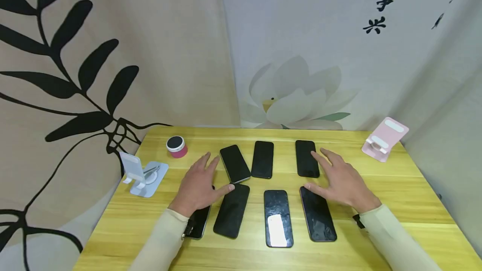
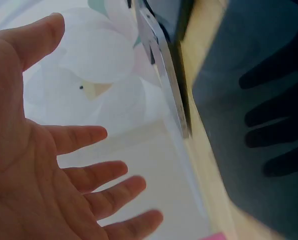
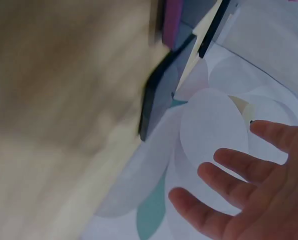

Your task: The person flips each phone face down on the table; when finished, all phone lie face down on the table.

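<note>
In the head view my left hand (image 1: 197,186), palm down with its fingers spread, is over the left phones and partly hides one black phone (image 1: 199,222). Its thumb overlaps the top of another dark phone (image 1: 232,212), and a tilted phone (image 1: 235,163) lies just beyond the fingers. My right hand (image 1: 344,179) is spread too, empty, between an upper phone (image 1: 306,160) and a lower phone (image 1: 318,216). Two more phones lie between the hands, a black one (image 1: 262,159) and one reflecting a bright patch (image 1: 278,219). The left wrist view shows finger reflections on a dark screen (image 2: 259,115).
A blue phone stand (image 1: 150,179) and a pink jar (image 1: 177,147) with a white-rimmed dark lid are at the table's left. At the back right corner stands a pink phone stand (image 1: 385,139). A printed curtain (image 1: 180,53) hangs behind the wooden table (image 1: 406,204).
</note>
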Tool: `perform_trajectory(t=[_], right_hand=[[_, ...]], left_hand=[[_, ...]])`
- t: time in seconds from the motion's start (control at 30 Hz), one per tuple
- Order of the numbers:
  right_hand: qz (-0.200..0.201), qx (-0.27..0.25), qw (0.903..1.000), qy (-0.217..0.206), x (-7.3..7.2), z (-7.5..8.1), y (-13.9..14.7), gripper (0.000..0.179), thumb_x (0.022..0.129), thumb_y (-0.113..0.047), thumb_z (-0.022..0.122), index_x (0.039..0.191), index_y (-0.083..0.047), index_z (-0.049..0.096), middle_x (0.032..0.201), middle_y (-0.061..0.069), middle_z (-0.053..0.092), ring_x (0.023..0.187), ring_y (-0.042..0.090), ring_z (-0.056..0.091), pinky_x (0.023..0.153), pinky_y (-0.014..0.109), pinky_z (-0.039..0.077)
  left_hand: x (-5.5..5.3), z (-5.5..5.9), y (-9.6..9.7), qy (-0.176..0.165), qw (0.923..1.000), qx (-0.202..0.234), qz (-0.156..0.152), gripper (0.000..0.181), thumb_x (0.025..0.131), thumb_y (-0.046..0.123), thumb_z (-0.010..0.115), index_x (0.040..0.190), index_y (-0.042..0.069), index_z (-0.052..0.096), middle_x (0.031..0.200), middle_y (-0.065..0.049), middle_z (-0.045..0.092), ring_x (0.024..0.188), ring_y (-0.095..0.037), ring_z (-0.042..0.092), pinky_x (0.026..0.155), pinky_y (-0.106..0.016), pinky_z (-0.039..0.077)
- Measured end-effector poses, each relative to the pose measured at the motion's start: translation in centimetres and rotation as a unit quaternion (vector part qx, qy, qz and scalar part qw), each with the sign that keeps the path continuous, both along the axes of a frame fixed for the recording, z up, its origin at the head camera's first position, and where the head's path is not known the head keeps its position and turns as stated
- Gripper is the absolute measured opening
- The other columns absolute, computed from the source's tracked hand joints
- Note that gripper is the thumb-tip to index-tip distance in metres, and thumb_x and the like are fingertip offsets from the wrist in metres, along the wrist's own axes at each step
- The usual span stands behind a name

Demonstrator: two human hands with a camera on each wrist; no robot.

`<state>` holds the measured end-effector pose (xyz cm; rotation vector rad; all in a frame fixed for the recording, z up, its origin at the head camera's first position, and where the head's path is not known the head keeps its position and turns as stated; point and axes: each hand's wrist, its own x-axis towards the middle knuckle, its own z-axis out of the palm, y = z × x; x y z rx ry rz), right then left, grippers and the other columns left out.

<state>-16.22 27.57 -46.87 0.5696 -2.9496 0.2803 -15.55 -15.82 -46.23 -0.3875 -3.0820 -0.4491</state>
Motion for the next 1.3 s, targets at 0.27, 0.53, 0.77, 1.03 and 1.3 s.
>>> perform_trajectory(t=[0.27,0.53,0.77,1.03,1.3], right_hand=[[-0.009,-0.07,0.9953,-0.066,1.5,-1.2,0.1,0.09,0.096,-0.071,0.061,0.165,-0.018,0.037,0.167,0.018,0.038,0.147,0.046,0.044,0.106,0.072,0.047],[0.002,-0.16,0.9824,-0.097,2.7,-1.2,0.3,0.069,0.102,-0.048,0.069,0.156,-0.011,0.049,0.155,0.016,0.054,0.131,0.043,0.06,0.101,0.062,0.055],[-0.003,-0.228,0.964,-0.136,4.0,-1.2,0.2,0.062,0.102,-0.039,0.072,0.152,-0.008,0.053,0.148,0.015,0.06,0.127,0.038,0.065,0.089,0.044,0.064],[-0.019,-0.258,0.9533,-0.157,5.2,-1.1,0.1,0.056,0.102,-0.031,0.073,0.148,-0.006,0.056,0.145,0.017,0.062,0.123,0.036,0.066,0.088,0.041,0.064],[-0.047,-0.26,0.9487,-0.174,6.4,-1.2,0.6,0.055,0.102,-0.035,0.073,0.147,-0.009,0.056,0.144,0.015,0.063,0.122,0.033,0.066,0.087,0.044,0.062]], left_hand=[[0.4,-0.3,2.1,-0.043,0.9961,0.077,-0.004,0.091,0.091,0.066,0.071,0.162,0.018,0.043,0.169,-0.017,0.036,0.151,-0.042,0.043,0.111,-0.065,0.049],[1.3,-0.7,4.3,-0.047,0.9882,0.146,-0.011,0.071,0.096,0.053,0.074,0.154,0.017,0.053,0.159,-0.012,0.05,0.144,-0.036,0.051,0.115,-0.059,0.048],[2.3,-1.5,6.8,-0.078,0.9768,0.196,-0.038,0.059,0.099,0.044,0.074,0.147,0.013,0.059,0.142,-0.01,0.061,0.128,-0.029,0.062,0.108,-0.053,0.054],[3.7,-1.9,10.3,-0.112,0.9613,0.237,-0.084,0.051,0.1,0.038,0.074,0.141,0.011,0.063,0.129,-0.007,0.066,0.105,-0.02,0.066,0.088,-0.037,0.057],[4.6,-1.8,13.6,-0.198,0.9117,0.342,-0.112,0.048,0.1,0.03,0.074,0.14,0.005,0.063,0.129,-0.01,0.069,0.1,-0.009,0.068,0.082,-0.021,0.058]])
